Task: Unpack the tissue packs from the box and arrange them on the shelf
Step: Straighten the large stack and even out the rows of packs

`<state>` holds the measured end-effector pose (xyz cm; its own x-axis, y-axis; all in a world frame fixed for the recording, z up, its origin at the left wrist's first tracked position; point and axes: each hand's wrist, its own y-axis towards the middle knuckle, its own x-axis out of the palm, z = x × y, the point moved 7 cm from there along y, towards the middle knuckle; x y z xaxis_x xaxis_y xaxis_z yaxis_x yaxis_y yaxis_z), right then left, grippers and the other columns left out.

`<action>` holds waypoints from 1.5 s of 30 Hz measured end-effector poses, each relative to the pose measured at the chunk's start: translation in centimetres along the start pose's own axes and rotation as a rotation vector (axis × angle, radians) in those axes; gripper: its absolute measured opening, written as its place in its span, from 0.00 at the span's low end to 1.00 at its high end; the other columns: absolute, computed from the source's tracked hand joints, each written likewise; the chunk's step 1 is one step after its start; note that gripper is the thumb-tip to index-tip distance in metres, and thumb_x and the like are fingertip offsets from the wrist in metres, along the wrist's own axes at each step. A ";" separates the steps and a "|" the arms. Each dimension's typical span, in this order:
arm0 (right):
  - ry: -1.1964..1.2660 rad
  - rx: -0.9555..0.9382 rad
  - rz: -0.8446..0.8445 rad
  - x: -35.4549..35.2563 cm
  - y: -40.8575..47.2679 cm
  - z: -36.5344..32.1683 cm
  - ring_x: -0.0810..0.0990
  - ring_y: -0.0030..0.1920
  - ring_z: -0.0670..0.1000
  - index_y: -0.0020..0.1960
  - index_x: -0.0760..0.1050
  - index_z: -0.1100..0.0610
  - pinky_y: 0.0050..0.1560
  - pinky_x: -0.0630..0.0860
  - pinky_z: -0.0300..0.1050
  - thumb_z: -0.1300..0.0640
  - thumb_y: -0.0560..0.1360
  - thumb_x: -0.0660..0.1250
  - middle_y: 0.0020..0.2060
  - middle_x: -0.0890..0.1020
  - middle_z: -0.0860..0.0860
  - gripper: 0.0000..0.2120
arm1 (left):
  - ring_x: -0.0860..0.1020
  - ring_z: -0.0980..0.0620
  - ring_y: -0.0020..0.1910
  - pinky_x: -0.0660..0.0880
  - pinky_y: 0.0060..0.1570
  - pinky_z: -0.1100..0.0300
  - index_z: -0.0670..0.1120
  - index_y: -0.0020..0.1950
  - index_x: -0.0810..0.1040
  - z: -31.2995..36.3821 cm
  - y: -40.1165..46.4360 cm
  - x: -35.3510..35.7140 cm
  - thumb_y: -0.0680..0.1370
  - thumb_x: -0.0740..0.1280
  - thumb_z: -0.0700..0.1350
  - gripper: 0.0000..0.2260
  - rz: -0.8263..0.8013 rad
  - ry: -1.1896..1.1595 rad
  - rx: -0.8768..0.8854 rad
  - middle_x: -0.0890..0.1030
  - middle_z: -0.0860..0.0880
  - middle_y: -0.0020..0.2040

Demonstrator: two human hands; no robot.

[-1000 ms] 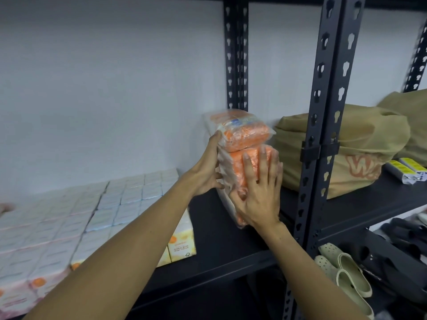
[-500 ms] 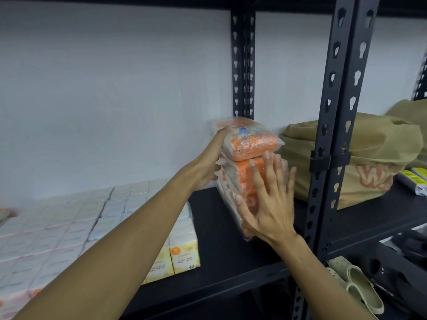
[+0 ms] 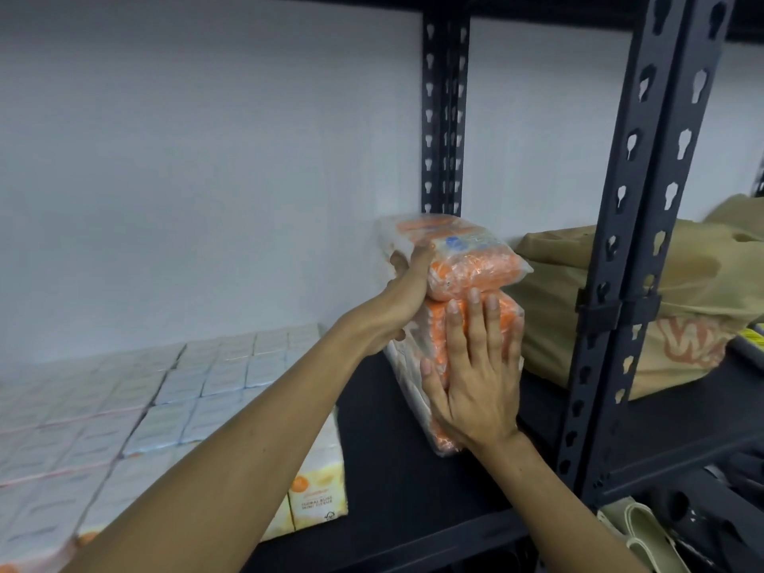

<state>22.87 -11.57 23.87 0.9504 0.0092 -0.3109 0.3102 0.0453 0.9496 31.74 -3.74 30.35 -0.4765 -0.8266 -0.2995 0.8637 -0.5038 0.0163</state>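
Black shelf [image 3: 397,485]: tissue packs [image 3: 413,366], bag [image 3: 682,308].

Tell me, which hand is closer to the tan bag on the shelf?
The right hand. It presses flat on the front of the lower orange tissue pack, just left of the tan bag. The left hand holds the top orange tissue pack, farther from the bag.

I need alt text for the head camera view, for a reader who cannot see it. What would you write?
Two bare hands steady a stack of orange tissue packs on a dark metal shelf: the left hand grips the top pack's side, the right hand presses flat on the front. Boxed tissues sit to the left, a tan bag to the right.
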 end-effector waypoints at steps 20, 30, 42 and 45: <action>-0.014 0.082 -0.003 -1.0 2.8 -0.5 0.55 0.80 0.60 0.82 0.51 0.57 0.77 0.49 0.68 0.43 0.82 0.52 0.80 0.57 0.58 0.33 | 0.55 0.44 0.81 0.61 0.72 0.31 0.70 0.75 0.30 -0.7 0.4 0.9 0.53 0.46 0.89 0.56 0.007 -0.141 0.029 0.50 0.52 0.84; 0.102 0.055 -0.154 -4.5 1.1 -1.6 0.49 0.81 0.59 0.82 0.51 0.59 0.77 0.44 0.69 0.41 0.81 0.53 0.82 0.50 0.58 0.36 | 0.56 0.42 0.81 0.55 0.75 0.36 0.59 0.82 0.40 0.4 -4.7 -0.1 0.73 0.44 0.79 0.43 0.006 -0.131 -0.086 0.54 0.50 0.83; 0.007 0.067 0.010 -1.1 -0.4 -0.4 0.56 0.79 0.64 0.80 0.53 0.60 0.74 0.54 0.73 0.45 0.78 0.61 0.79 0.58 0.63 0.37 | 0.69 0.40 0.72 0.69 0.64 0.37 0.60 0.81 0.45 0.1 -2.6 1.6 0.73 0.43 0.79 0.41 -0.018 -0.122 -0.131 0.68 0.44 0.76; 0.002 0.058 -0.062 -1.6 -0.4 -0.7 0.54 0.80 0.64 0.81 0.52 0.60 0.74 0.53 0.73 0.44 0.78 0.60 0.80 0.55 0.62 0.38 | 0.63 0.34 0.76 0.65 0.67 0.28 0.61 0.82 0.48 0.8 -4.3 1.0 0.69 0.45 0.82 0.45 -0.081 -0.060 -0.164 0.62 0.43 0.80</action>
<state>21.19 -10.92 24.00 0.9292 0.0101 -0.3694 0.3695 -0.0119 0.9292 27.45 -2.62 30.70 -0.5504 -0.8009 -0.2357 0.8349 -0.5259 -0.1628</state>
